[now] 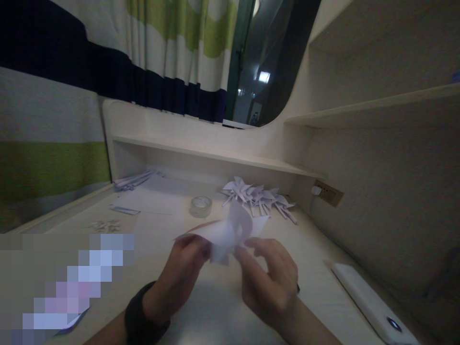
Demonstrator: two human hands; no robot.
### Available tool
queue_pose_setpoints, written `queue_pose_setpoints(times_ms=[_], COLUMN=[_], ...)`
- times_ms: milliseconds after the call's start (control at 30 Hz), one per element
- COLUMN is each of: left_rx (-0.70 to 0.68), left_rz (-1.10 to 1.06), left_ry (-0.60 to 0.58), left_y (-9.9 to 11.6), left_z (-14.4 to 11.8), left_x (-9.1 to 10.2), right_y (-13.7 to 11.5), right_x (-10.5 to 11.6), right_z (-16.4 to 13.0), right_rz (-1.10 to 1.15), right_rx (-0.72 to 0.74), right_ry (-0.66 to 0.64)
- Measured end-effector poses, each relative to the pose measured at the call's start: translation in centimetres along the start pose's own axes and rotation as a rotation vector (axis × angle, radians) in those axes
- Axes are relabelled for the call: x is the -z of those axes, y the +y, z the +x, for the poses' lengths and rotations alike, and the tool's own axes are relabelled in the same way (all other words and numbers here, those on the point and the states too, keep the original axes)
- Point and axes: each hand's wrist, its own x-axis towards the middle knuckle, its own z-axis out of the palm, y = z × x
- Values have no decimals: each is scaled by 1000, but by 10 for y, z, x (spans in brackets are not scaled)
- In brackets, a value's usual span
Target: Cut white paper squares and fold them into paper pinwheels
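Note:
Both of my hands hold one piece of white paper (230, 230), partly folded and curled, just above the pale desk (201, 306). My left hand (179, 282), with a dark band at the wrist, pinches its left side. My right hand (269, 280) grips the right side, fingers bent around a fold. Behind the paper lies a row of finished white paper pinwheels (257, 196) with stick handles.
A roll of clear tape (200, 206) stands behind the paper. Flat white sheets (151, 201) and paper strips (131, 181) lie at the back left, small scraps (106, 225) nearer. A white device (370, 302) lies at right. A shelf (215, 155) and striped curtain (53, 120) back the desk.

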Motion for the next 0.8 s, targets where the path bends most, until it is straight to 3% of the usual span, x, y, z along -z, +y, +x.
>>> queue_pose_setpoints(times_ms=[133,267,367,533,800], left_rx=[1,-63,-133,-138,32], left_rz=[-2,82,216,325,299], left_ry=[26,40,56,45,1], left_y=[3,3,3,8,6], left_z=[2,2,1,-1,-10], left_x=[1,5,7,6,4], right_y=[-8,-3,7,19,15], right_x=[-1,-2,-4,-9,-2], right_z=[4,6,5,5,16], right_rz=[-95,-60,77,441,674], right_rx=[9,-86,-212,-437,-600], right_ry=[-23,-70,-120,-138,-123])
